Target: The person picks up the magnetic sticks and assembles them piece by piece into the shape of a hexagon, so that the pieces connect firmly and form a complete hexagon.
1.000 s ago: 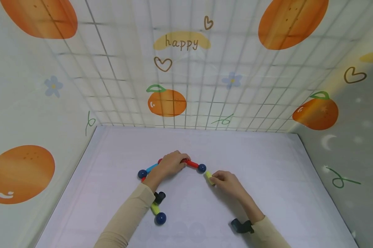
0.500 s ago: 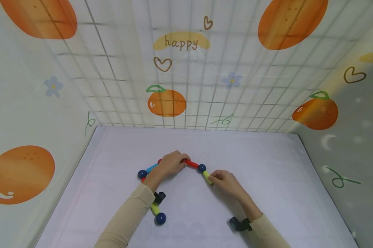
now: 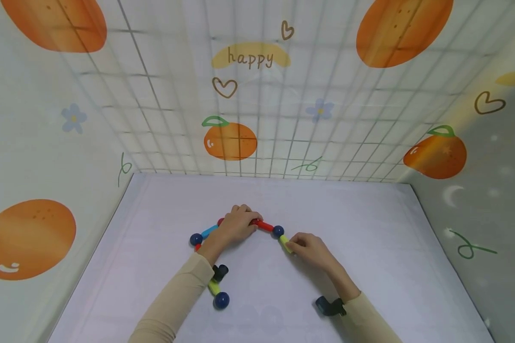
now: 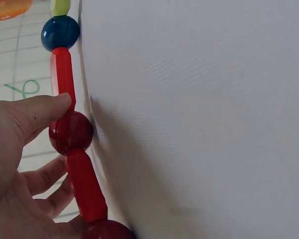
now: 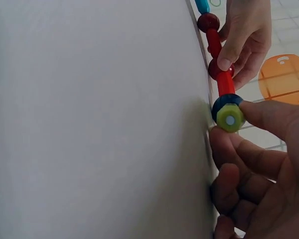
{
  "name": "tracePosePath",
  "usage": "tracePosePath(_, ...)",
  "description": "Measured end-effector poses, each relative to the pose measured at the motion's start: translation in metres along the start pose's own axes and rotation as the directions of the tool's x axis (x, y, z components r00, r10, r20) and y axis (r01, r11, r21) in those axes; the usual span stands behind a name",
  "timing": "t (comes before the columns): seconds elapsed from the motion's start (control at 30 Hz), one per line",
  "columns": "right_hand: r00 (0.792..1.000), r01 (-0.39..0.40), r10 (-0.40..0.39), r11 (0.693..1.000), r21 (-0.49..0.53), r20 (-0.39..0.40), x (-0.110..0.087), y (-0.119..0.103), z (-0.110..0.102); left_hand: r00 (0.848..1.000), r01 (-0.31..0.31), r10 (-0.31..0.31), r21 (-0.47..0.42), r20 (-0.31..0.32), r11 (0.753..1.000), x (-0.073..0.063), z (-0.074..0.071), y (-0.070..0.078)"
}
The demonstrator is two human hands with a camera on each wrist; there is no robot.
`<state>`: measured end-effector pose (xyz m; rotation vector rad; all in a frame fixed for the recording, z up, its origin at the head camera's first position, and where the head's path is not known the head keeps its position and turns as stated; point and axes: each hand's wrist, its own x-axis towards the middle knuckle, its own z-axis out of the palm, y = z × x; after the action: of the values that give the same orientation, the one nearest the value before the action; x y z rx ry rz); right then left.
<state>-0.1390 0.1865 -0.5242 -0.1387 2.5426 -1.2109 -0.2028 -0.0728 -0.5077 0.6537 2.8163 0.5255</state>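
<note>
A chain of toy magnetic rods and balls lies bent on the table. My left hand [image 3: 239,225] holds the chain at a dark red ball [image 4: 71,133], the thumb at its joint with a red rod [image 4: 64,74] and the fingers behind. That rod runs to a dark blue ball [image 3: 278,231]. My right hand [image 3: 312,251] pinches a yellow-green rod [image 3: 285,242], which meets this blue ball. In the right wrist view the rod's free end [image 5: 230,120] faces the camera, with a pale disc in its middle.
Left along the chain come a light blue rod [image 3: 209,231] and another dark blue ball [image 3: 196,239]. A third blue ball [image 3: 221,300] with a yellow-green rod [image 3: 214,287] lies nearer, partly behind my left forearm. Printed fabric walls [image 3: 266,109] border the white table [image 3: 360,219].
The yellow-green rod in my right hand moved slightly up and left, closing the small gap to the blue ball. My left hand stayed in place, its fingers shifting slightly.
</note>
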Motion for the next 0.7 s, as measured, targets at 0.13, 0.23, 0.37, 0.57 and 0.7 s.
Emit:
tracePosePath(0.13,1.000,0.008,-0.008,1.000,-0.004,0.000,0.001,0.000,0.001,1.000,0.004,-0.003,0.037,-0.030,0.999,-0.008,-0.006,0.003)
tracePosePath(0.23,1.000,0.016,-0.016,1.000,-0.006,0.000,0.002,0.000,0.001,0.998,0.019,-0.015,0.057,-0.056,0.998,-0.023,-0.013,0.002)
tracePosePath(0.37,1.000,0.014,-0.014,1.000,-0.005,0.004,0.002,0.001,0.001,0.995,0.035,-0.028,0.075,-0.091,0.997,-0.054,-0.021,-0.004)
tracePosePath(0.57,1.000,0.004,-0.004,1.000,-0.013,-0.003,0.002,0.000,0.000,0.989,0.007,0.001,0.059,-0.145,0.998,-0.096,-0.031,-0.010)
tracePosePath(0.7,1.000,0.004,-0.004,1.000,-0.020,-0.002,0.002,0.001,0.000,0.992,-0.025,0.023,-0.017,-0.122,1.000,-0.120,-0.037,-0.010)
